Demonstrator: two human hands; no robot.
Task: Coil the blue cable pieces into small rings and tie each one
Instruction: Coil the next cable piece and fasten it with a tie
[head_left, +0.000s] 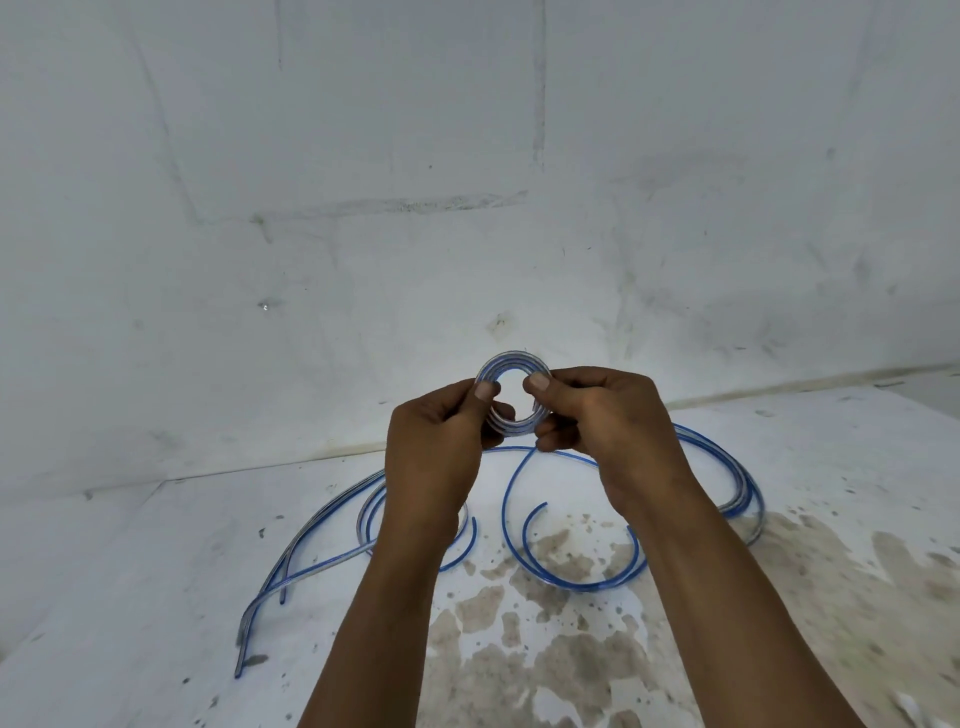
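A small ring of coiled blue-and-clear cable (511, 362) is held up in front of the wall, between both hands. My left hand (441, 441) pinches its left side, thumb on top. My right hand (597, 415) pinches its right side. A thin blue tail (506, 499) drops from under my right hand and curls into a loop on the floor. More loose blue cable pieces (311, 535) lie on the floor behind and beside my forearms, partly hidden by them.
The white floor (156, 597) has brown stains (561, 613) at the centre and right. A scuffed white wall (363, 208) rises close behind the cables. Long cable arcs (743, 483) sweep out to the right.
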